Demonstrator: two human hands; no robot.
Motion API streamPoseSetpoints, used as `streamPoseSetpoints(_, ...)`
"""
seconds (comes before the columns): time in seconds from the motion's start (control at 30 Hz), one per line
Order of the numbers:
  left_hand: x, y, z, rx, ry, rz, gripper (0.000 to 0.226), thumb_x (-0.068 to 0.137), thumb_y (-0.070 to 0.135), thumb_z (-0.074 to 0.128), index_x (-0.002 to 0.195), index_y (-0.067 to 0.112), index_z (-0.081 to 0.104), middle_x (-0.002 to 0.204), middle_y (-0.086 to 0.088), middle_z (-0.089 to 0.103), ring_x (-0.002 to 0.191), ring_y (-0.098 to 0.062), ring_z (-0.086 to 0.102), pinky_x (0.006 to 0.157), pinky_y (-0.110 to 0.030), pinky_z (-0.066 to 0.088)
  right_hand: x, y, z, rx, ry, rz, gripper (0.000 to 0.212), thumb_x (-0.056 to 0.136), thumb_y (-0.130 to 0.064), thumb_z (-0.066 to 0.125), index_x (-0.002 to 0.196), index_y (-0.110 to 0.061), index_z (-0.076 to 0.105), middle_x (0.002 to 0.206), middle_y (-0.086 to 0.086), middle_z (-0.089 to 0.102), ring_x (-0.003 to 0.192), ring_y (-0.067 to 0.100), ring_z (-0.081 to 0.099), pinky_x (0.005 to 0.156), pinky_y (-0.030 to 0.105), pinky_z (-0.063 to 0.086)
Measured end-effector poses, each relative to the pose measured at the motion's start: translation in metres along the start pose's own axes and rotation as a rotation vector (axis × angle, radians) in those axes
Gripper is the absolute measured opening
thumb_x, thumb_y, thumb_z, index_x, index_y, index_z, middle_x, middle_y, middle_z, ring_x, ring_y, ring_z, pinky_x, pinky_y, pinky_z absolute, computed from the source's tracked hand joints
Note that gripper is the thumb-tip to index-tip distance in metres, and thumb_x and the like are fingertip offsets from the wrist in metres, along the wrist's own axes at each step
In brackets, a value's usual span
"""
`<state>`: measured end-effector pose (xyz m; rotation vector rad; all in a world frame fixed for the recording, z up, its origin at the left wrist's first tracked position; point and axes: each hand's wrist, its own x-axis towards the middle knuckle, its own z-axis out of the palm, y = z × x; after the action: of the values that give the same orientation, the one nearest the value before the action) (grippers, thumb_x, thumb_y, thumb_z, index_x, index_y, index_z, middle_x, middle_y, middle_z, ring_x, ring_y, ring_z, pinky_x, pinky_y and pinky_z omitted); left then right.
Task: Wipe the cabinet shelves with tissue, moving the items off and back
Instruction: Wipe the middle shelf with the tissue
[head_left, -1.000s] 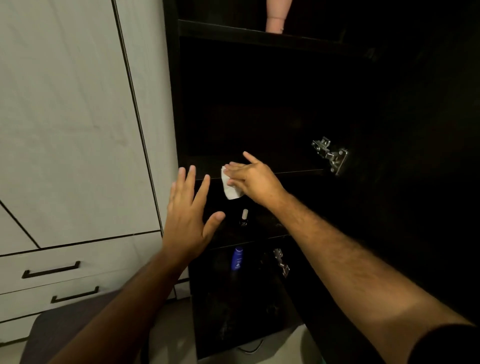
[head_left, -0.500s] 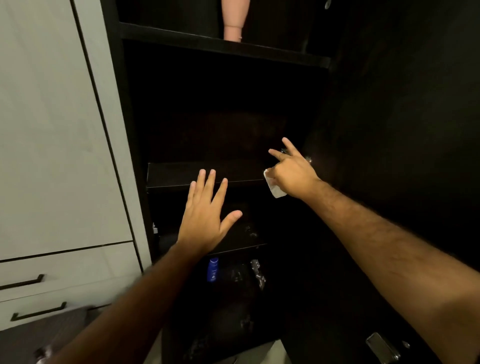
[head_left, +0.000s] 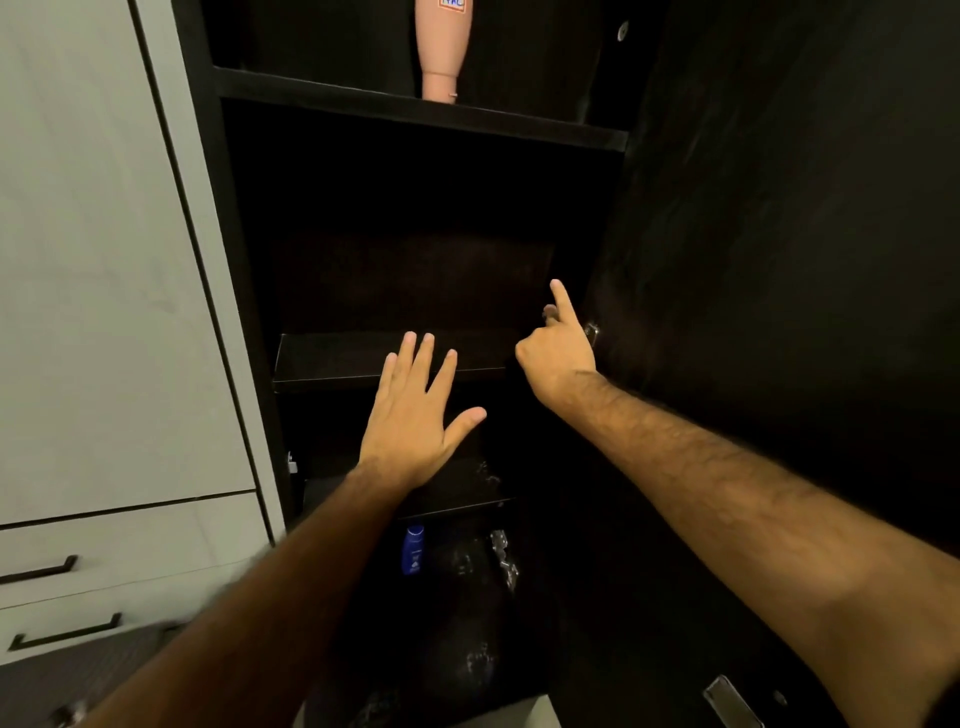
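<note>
The dark cabinet's middle shelf (head_left: 332, 358) is bare. My right hand (head_left: 558, 358) is at the shelf's right end, near the side wall, with the index finger pointing up and the other fingers curled. The white tissue seen in that hand a moment earlier is hidden behind it. My left hand (head_left: 415, 415) hovers flat with spread fingers in front of the shelf's front edge and holds nothing. A pink bottle (head_left: 441, 47) stands on the upper shelf (head_left: 311, 96). A blue bottle (head_left: 413, 550) stands low in the cabinet, under the lower shelf (head_left: 457, 488).
The open dark cabinet door (head_left: 779, 260) fills the right side, with a metal hinge (head_left: 592, 332) beside my right hand. White cupboard fronts and drawers with black handles (head_left: 104, 561) stand to the left. Dark, shiny items lie at the cabinet's bottom.
My right hand slid along the middle shelf from its left part to its right end, and the tissue went out of sight behind it. My left hand followed to the right, still open.
</note>
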<state>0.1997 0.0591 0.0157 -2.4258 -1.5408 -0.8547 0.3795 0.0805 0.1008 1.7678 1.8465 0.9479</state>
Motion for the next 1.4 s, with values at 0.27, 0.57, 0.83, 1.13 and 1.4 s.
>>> streamPoseSetpoints(0.27,-0.019,-0.019,-0.015,-0.067,-0.014,0.051,0.08,0.092,0.071,0.019,0.154,0.02,0.015,0.163,-0.008,0.002,0.148,-0.017,-0.017,0.116,-0.034,-0.014,-0.016,-0.005,-0.011,0.135,0.097,-0.02,0.019,0.092,-0.019,0.052,0.094,-0.023,0.071,0.095,-0.001,0.073,0.131,0.027,0.048,0.115,0.048,-0.016)
streamPoseSetpoints(0.57,-0.103,-0.084,-0.032,-0.093,-0.027,-0.055,0.065,0.09,0.048,0.058,0.143,0.013,0.045,0.147,-0.01,0.046,0.136,-0.027,0.041,0.11,-0.043,0.036,-0.047,-0.122,-0.054,1.169,0.131,0.062,0.008,0.088,-0.025,0.065,0.09,-0.027,0.073,0.086,-0.01,0.07,0.082,0.01,0.065,0.071,0.033,0.056)
streamPoseSetpoints(0.83,-0.203,-0.183,-0.062,-0.042,-0.22,-0.311,0.055,0.095,0.051,0.051,0.141,0.022,0.047,0.141,-0.001,0.052,0.128,-0.02,0.049,0.105,-0.036,0.036,-0.055,-0.265,-0.077,1.774,-0.186,0.104,0.016,0.08,-0.016,0.078,0.07,-0.026,0.068,0.067,-0.004,0.067,0.067,0.014,0.065,0.066,0.035,0.056)
streamPoseSetpoints(1.13,-0.293,-0.263,-0.077,-0.511,-0.195,-0.897,0.044,0.088,0.048,0.064,0.12,0.018,0.064,0.103,0.003,0.072,0.09,-0.006,0.066,0.08,-0.024,0.053,-0.064,-0.421,-0.134,2.018,-0.487,0.012,0.009,0.08,-0.018,0.078,0.076,-0.019,0.07,0.081,0.006,0.073,0.079,0.025,0.071,0.071,0.04,0.06)
streamPoseSetpoints(1.4,-0.335,-0.338,-0.066,-0.618,-0.168,-1.178,0.019,0.091,0.035,0.065,0.103,0.021,0.068,0.087,0.007,0.07,0.076,-0.008,0.066,0.062,-0.02,0.049,-0.048,-0.507,-0.16,2.03,-0.832,-0.156,0.012,0.087,-0.012,0.07,0.095,-0.003,0.067,0.083,0.008,0.07,0.071,0.018,0.065,0.065,0.033,0.057)
